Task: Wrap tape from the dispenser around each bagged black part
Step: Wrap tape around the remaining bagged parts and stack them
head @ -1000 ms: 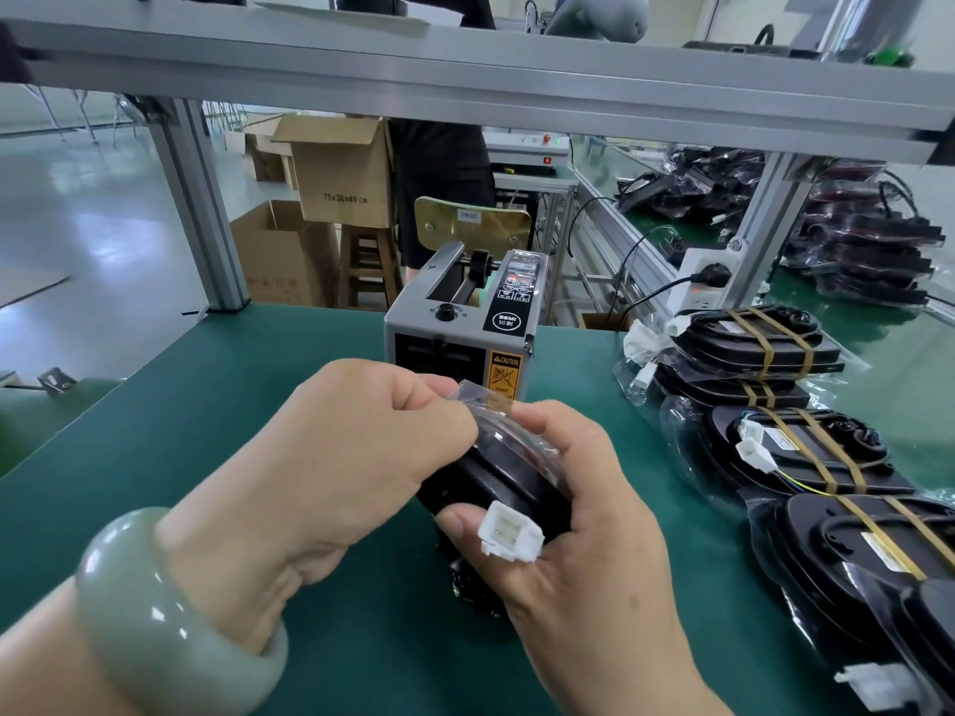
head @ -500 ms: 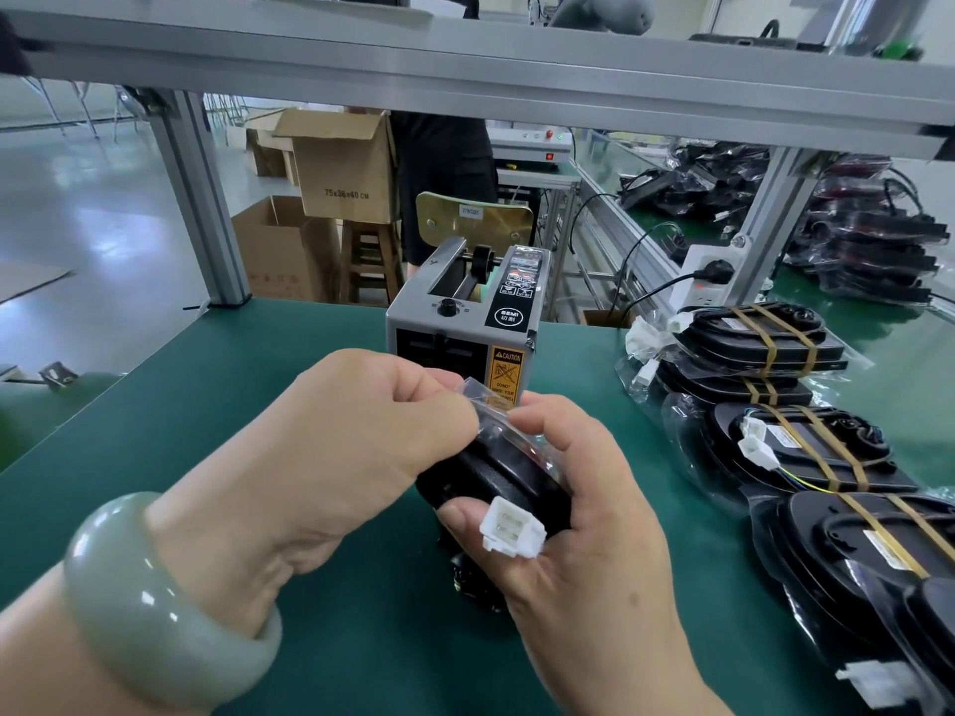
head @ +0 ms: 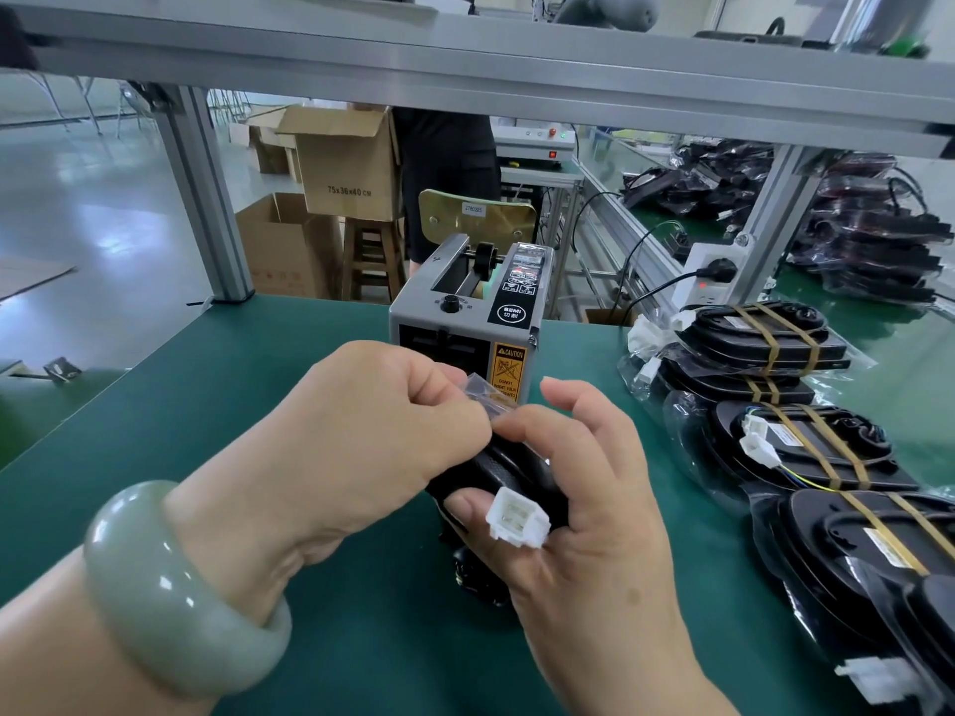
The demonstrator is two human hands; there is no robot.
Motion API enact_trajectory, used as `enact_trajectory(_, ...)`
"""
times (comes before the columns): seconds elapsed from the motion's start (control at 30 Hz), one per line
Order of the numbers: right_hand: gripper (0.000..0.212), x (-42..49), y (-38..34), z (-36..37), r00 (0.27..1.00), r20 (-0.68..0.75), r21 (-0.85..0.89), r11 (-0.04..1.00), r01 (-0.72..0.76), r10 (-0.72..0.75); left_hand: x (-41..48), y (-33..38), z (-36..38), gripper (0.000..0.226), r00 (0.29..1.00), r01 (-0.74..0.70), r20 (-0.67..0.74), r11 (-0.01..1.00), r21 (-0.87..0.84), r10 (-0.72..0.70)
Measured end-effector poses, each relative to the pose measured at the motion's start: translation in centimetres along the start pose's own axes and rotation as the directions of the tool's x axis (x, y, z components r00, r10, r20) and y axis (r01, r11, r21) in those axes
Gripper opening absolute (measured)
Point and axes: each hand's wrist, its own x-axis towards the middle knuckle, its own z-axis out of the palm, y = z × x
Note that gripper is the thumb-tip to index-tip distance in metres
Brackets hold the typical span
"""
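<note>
Bagged black part (head: 509, 470) sits between both hands, low in the middle of the head view, held just above the green desk (head: 217, 405) and directly in front of the tape dispenser (head: 467, 323). The left hand (head: 356, 431), with a pale green bangle (head: 170, 586) on its wrist, is curled nearly closed, thumb and fingertips pinching the clear bag film at the top of the part. The right hand (head: 579, 514) cups the part from the right and below; its thumb presses a white connector (head: 517, 519) against the black body, its index finger meets the left fingertips, and its other fingers stand half spread and lifted.

One dispenser stands at the desk's far edge, grey with a black label and a yellow caution sticker. To the left the desk is bare green surface out to its left edge. To the right, well apart from the hands, a row of four finished bagged parts (head: 806, 447) runs toward the near right corner, each crossed by two brown tape bands; a fifth is cut off by the corner. An aluminium frame rail (head: 465, 64) crosses overhead. Three cardboard boxes (head: 346, 162) show beyond the desk.
</note>
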Motion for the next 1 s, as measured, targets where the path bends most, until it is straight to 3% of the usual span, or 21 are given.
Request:
enact_trajectory(0.2, 0.045, -0.01, -0.12, -0.12, 0.999, 0.000, -0.104, 0.994, 0.045, -0.045, -0.08, -0.22, -0.04, 0.020, 0.997, -0.034, -0.073, 0.999, 0.011, 0.034)
enact_trajectory(0.33, 0.044, 0.01, -0.18, -0.03, 0.998, -0.017, -0.134, 0.990, 0.051, -0.054, -0.24, -0.11, -0.05, 0.015, 0.999, -0.023, -0.023, 1.000, -0.001, 0.023)
enact_trajectory(0.47, 0.049, -0.01, 0.14, -0.10, 1.000, -0.019, -0.095, 0.995, 0.011, -0.013, 0.02, -0.34, -0.14, 0.026, 0.999, 0.031, 0.018, 0.996, -0.081, -0.030)
enact_trajectory(0.57, 0.057, -0.13, 0.24, -0.15, 0.998, 0.000, -0.009, 0.998, -0.057, 0.057, 0.14, -0.31, -0.21, 0.055, 0.995, 0.075, 0.077, 0.981, -0.182, -0.062)
enact_trajectory(0.63, 0.057, -0.14, 0.15, -0.16, 0.999, 0.003, -0.014, 0.999, -0.052, 0.052, 0.12, -0.37, -0.11, 0.063, 0.996, 0.073, 0.067, 0.977, -0.202, -0.061)
enact_trajectory(0.83, 0.053, -0.20, 0.03, 0.02, 1.000, -0.019, -0.044, 0.999, -0.022, 0.022, -0.04, -0.60, 0.24, 0.066, 0.998, 0.056, 0.052, 0.976, -0.209, -0.046)
enact_trajectory(1.0, 0.049, -0.23, -0.20, 0.28, 0.998, -0.056, -0.062, 0.998, 0.019, -0.023, -0.13, -0.61, 0.55, 0.049, 0.999, 0.026, 0.041, 0.991, -0.133, -0.020)
